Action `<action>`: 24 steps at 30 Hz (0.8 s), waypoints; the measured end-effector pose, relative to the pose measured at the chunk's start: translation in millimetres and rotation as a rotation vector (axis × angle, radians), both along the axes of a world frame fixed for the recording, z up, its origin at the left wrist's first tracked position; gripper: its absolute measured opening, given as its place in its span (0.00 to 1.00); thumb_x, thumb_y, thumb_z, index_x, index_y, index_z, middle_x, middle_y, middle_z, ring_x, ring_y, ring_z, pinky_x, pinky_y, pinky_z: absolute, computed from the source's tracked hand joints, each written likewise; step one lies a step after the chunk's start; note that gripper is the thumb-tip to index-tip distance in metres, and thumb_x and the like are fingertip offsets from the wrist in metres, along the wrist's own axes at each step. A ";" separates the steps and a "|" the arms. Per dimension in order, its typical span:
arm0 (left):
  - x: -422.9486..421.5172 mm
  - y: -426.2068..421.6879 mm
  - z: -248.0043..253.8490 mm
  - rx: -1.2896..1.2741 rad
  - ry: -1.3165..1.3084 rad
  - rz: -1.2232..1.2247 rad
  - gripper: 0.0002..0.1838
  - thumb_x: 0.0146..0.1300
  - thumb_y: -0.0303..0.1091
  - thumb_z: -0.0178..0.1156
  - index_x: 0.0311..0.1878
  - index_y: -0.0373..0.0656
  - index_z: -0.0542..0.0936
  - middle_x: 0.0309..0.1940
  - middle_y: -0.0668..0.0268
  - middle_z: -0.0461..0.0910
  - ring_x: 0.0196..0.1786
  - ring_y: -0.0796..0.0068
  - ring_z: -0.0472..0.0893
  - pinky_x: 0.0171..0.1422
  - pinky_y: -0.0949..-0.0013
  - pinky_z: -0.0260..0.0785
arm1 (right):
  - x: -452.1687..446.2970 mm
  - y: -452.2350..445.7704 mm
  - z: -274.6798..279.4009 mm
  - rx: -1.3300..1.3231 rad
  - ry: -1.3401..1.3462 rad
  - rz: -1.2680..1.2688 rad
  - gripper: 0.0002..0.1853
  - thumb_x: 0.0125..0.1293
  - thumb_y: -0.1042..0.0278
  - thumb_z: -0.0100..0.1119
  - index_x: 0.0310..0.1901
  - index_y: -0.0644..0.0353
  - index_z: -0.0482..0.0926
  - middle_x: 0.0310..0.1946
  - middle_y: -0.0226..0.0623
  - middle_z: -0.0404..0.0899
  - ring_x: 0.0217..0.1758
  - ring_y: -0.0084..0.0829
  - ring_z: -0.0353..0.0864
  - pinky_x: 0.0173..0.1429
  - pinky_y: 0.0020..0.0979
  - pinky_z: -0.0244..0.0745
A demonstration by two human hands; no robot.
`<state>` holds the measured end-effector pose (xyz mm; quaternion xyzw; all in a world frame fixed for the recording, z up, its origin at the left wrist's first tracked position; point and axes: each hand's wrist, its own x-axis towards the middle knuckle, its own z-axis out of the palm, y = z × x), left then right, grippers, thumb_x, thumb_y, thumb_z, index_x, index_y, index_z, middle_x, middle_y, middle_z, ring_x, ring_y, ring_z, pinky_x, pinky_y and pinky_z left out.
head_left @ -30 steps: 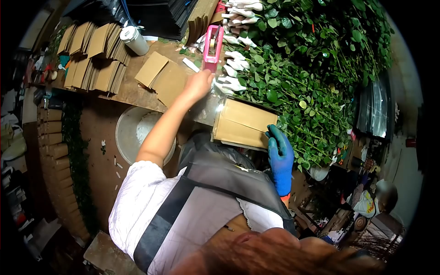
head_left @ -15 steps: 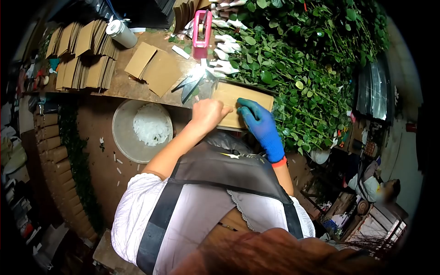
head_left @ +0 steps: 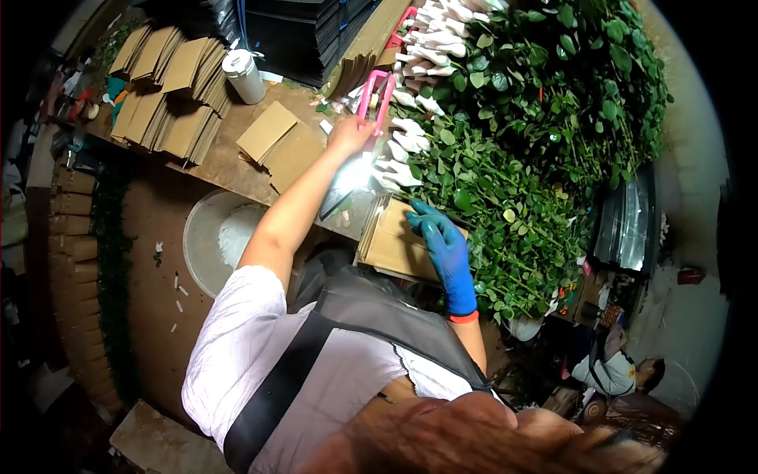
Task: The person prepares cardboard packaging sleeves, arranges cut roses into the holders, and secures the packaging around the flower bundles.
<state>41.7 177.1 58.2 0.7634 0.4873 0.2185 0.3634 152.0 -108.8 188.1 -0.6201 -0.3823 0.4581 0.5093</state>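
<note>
My left hand [head_left: 353, 136], bare, has its fingers drawn together at the near end of the pink tape dispenser [head_left: 377, 96]; anything between the fingertips is too small to tell. My right hand [head_left: 444, 239], in a blue and green glove, rests over the brown cardboard [head_left: 395, 237] in a shallow tray at the table's front edge. Its fingers are bent and slightly apart, gripping nothing visible. Scissors [head_left: 335, 201] lie on the table below my left hand, partly lost in glare. White-wrapped flower heads [head_left: 397, 172] with leafy stems lie beyond the tray.
Folded cardboard stacks [head_left: 183, 130], a white lidded cup [head_left: 244, 77] and loose cardboard pieces [head_left: 294, 154] stand or lie on the left of the table. Below is a round bin [head_left: 201, 245]. Leafy stems [head_left: 505, 205] fill the right side. Another person [head_left: 612, 370] is at the far lower right.
My left hand has gone from beside the cardboard up to the tape dispenser. My right hand stays over the cardboard, its fingers shifted slightly. The whole view has also shifted.
</note>
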 end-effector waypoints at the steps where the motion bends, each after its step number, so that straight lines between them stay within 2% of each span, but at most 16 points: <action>1: 9.7 13.7 -7.7 -0.117 -0.021 -0.019 0.17 0.66 0.46 0.66 0.41 0.39 0.84 0.32 0.59 0.81 0.30 0.66 0.79 0.38 0.62 0.71 | -3.8 10.3 -2.1 0.038 0.081 -0.002 0.19 0.77 0.63 0.53 0.63 0.65 0.75 0.62 0.43 0.79 0.57 0.30 0.82 0.62 0.28 0.74; 3: 16.7 22.5 -18.9 -0.269 -0.150 -0.036 0.16 0.66 0.44 0.65 0.36 0.38 0.85 0.25 0.64 0.81 0.27 0.70 0.78 0.36 0.64 0.71 | -5.5 24.5 -2.0 -0.107 0.180 0.111 0.25 0.78 0.54 0.51 0.65 0.67 0.73 0.64 0.42 0.77 0.58 0.29 0.81 0.63 0.31 0.75; 5: 4.4 8.2 -19.9 -0.343 -0.358 -0.024 0.16 0.67 0.43 0.64 0.35 0.38 0.85 0.20 0.68 0.79 0.25 0.75 0.76 0.34 0.66 0.69 | -22.2 39.8 -3.5 -0.090 0.258 0.170 0.28 0.79 0.51 0.50 0.67 0.68 0.71 0.64 0.42 0.77 0.59 0.30 0.81 0.64 0.32 0.76; 6: -13.1 -17.4 20.4 -0.412 -0.510 -0.019 0.16 0.69 0.42 0.62 0.36 0.37 0.85 0.25 0.71 0.80 0.29 0.82 0.75 0.36 0.70 0.69 | -30.9 44.2 -4.2 -0.141 0.393 0.121 0.29 0.80 0.49 0.48 0.67 0.68 0.71 0.63 0.41 0.78 0.61 0.31 0.80 0.65 0.33 0.75; 9: -57.9 -75.2 36.8 -0.596 -0.470 -0.089 0.14 0.72 0.40 0.60 0.40 0.37 0.85 0.35 0.69 0.84 0.42 0.82 0.79 0.51 0.73 0.70 | -48.5 66.7 -20.4 -0.153 0.767 0.067 0.29 0.80 0.49 0.47 0.67 0.69 0.70 0.61 0.40 0.78 0.63 0.32 0.79 0.68 0.33 0.74; 10: -73.1 -99.7 61.1 -0.606 -0.429 -0.143 0.14 0.72 0.40 0.60 0.42 0.37 0.85 0.35 0.68 0.84 0.42 0.81 0.79 0.52 0.72 0.71 | -51.7 72.3 -24.1 -0.163 0.813 0.030 0.25 0.80 0.52 0.47 0.63 0.67 0.75 0.56 0.39 0.80 0.58 0.30 0.80 0.64 0.33 0.75; 11: -83.3 -121.3 71.8 -0.601 -0.486 -0.120 0.13 0.72 0.38 0.59 0.42 0.37 0.85 0.34 0.68 0.83 0.41 0.80 0.79 0.52 0.72 0.71 | -52.6 74.9 -24.9 -0.096 0.505 0.106 0.24 0.80 0.53 0.48 0.61 0.67 0.76 0.53 0.38 0.81 0.55 0.29 0.80 0.62 0.32 0.75; 12: -92.2 -132.3 69.9 -0.544 -0.527 -0.131 0.14 0.74 0.38 0.55 0.45 0.37 0.84 0.33 0.69 0.82 0.35 0.84 0.76 0.44 0.76 0.69 | -52.6 77.3 -25.1 -0.029 0.193 0.178 0.22 0.80 0.54 0.48 0.59 0.66 0.77 0.50 0.36 0.81 0.53 0.27 0.80 0.60 0.30 0.75; 14: -112.7 -124.1 75.5 -0.770 -0.515 -0.203 0.16 0.75 0.38 0.52 0.47 0.35 0.84 0.32 0.68 0.82 0.29 0.86 0.72 0.36 0.78 0.66 | -55.3 80.9 -26.1 -0.209 0.116 0.094 0.17 0.77 0.59 0.53 0.52 0.66 0.81 0.41 0.31 0.80 0.44 0.22 0.77 0.51 0.27 0.74; 15: -122.0 -119.4 82.0 -0.886 -0.507 -0.240 0.17 0.76 0.38 0.50 0.48 0.34 0.84 0.32 0.68 0.82 0.27 0.88 0.70 0.32 0.79 0.64 | -57.4 78.7 -28.4 -0.215 0.120 0.055 0.17 0.76 0.60 0.54 0.52 0.66 0.81 0.41 0.31 0.80 0.44 0.21 0.77 0.51 0.26 0.74; 16: -124.5 -108.3 93.5 -1.056 -0.515 -0.289 0.19 0.76 0.36 0.46 0.50 0.33 0.83 0.32 0.68 0.83 0.21 0.89 0.63 0.24 0.79 0.57 | -59.3 73.0 -32.6 -0.224 0.122 0.019 0.16 0.75 0.60 0.56 0.52 0.66 0.81 0.40 0.30 0.80 0.43 0.20 0.77 0.50 0.25 0.74; 17: -124.4 -92.1 93.6 -1.228 -0.466 -0.333 0.18 0.74 0.35 0.46 0.47 0.34 0.83 0.31 0.67 0.84 0.20 0.87 0.64 0.21 0.77 0.57 | -60.6 67.1 -37.7 -0.233 0.123 -0.015 0.16 0.75 0.61 0.57 0.52 0.66 0.80 0.40 0.29 0.80 0.43 0.19 0.77 0.50 0.24 0.74; 19: -112.8 -64.6 41.4 -1.006 -0.269 -0.427 0.19 0.70 0.41 0.51 0.42 0.35 0.85 0.30 0.65 0.86 0.19 0.82 0.67 0.22 0.74 0.61 | -65.4 63.5 -44.5 -0.193 0.123 -0.022 0.14 0.74 0.64 0.58 0.51 0.66 0.81 0.40 0.28 0.81 0.41 0.18 0.77 0.48 0.23 0.75; 21: -86.1 -35.2 -41.4 -0.537 -0.097 -0.212 0.23 0.69 0.49 0.55 0.40 0.35 0.85 0.29 0.63 0.87 0.19 0.81 0.67 0.22 0.74 0.60 | -72.1 65.4 -42.3 -0.169 0.260 -0.062 0.14 0.74 0.64 0.58 0.51 0.66 0.81 0.40 0.28 0.82 0.40 0.18 0.78 0.48 0.23 0.75; 23: -55.6 -19.6 -2.6 -0.949 -0.463 -0.028 0.28 0.67 0.56 0.58 0.40 0.34 0.86 0.28 0.64 0.87 0.20 0.79 0.73 0.24 0.73 0.65 | -68.6 66.1 -51.7 -0.176 0.216 -0.023 0.14 0.74 0.61 0.58 0.48 0.65 0.82 0.36 0.29 0.83 0.37 0.19 0.78 0.45 0.25 0.75; 24: -45.3 -6.8 -2.4 -0.921 -0.377 -0.117 0.28 0.66 0.56 0.61 0.40 0.34 0.86 0.29 0.63 0.87 0.22 0.77 0.76 0.26 0.72 0.68 | -65.3 67.3 -49.6 -0.221 0.127 0.045 0.14 0.74 0.60 0.58 0.46 0.65 0.82 0.35 0.30 0.83 0.36 0.19 0.79 0.44 0.25 0.75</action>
